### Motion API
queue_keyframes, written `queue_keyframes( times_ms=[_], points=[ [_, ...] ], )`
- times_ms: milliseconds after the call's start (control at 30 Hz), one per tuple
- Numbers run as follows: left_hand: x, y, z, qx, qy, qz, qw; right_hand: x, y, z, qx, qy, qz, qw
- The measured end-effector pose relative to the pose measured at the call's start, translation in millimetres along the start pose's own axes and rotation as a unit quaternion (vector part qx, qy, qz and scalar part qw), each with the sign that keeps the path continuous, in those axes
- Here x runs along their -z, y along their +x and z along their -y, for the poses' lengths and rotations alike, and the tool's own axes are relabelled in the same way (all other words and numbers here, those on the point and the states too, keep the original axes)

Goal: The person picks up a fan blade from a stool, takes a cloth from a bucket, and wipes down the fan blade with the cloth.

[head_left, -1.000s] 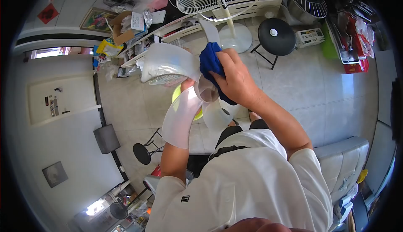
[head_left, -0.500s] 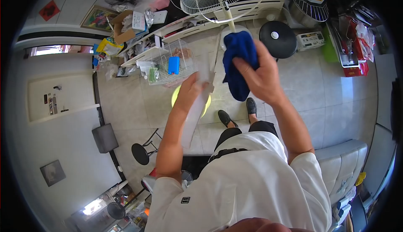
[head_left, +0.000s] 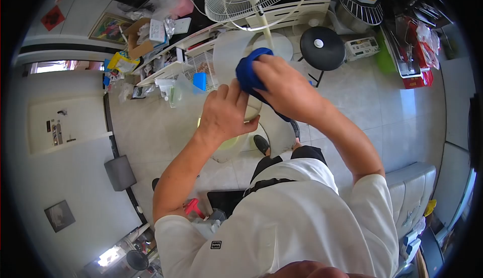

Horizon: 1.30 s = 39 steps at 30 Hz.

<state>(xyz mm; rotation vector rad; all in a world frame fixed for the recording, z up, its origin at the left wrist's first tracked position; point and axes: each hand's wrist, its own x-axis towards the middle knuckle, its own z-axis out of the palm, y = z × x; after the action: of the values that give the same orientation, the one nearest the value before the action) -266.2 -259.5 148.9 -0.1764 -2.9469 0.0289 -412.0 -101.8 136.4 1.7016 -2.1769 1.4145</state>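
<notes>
A see-through plastic fan blade [head_left: 277, 133] is held up in front of me, its wide lobes spread out around a hub. My left hand [head_left: 224, 113] grips it near the hub, fingers bent and thumb pointing right. A dark blue cloth [head_left: 250, 71] is bunched in my right hand [head_left: 288, 84], pressed against or right beside the blade close to my left fingertips. The exact contact is hidden by the cloth and fingers. Behind the blade stands a white pedestal fan [head_left: 264, 26] with an open wire grille.
Beyond the hands are a round black stool [head_left: 323, 49], a wire rack with a blue item [head_left: 199, 81] and low drawers [head_left: 297, 14]. A grey padded seat [head_left: 410, 190] is at right. A yellowish basin shows faintly through the blade. My shoe [head_left: 261, 144] is below.
The blade has turned from nearly edge-on to facing me. My right hand has brought the cloth left and against or beside the blade, close to my left hand.
</notes>
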Motion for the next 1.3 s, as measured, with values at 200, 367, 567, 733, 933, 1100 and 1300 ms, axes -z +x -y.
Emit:
queue_keyframes(
  times_ms=[200,367,567,733,933,1100,1300],
  points=[
    [-11,-6,6,-0.087,0.069,-0.04,0.993,5,7,-13,-0.001,-0.155,0.141,0.978],
    [-5,-8,8,-0.118,0.077,-0.048,0.989,11,6,-24,-0.065,-0.112,0.222,0.966],
    [-4,-26,13,-0.107,0.079,-0.037,0.99,38,-19,-41,-0.155,-0.03,0.211,0.965],
    [4,-48,39,-0.048,0.074,-0.031,0.996,65,-44,-62,-0.259,0.003,0.224,0.939],
    [21,-34,36,-0.127,0.063,0.041,0.989,85,-18,-17,-0.309,0.302,-0.044,0.901],
    [30,-5,20,-0.247,0.059,0.04,0.966,62,37,22,0.085,-0.017,0.034,0.996],
    [42,3,14,-0.309,0.127,-0.016,0.942,37,53,16,0.087,-0.154,0.21,0.961]
  ],
)
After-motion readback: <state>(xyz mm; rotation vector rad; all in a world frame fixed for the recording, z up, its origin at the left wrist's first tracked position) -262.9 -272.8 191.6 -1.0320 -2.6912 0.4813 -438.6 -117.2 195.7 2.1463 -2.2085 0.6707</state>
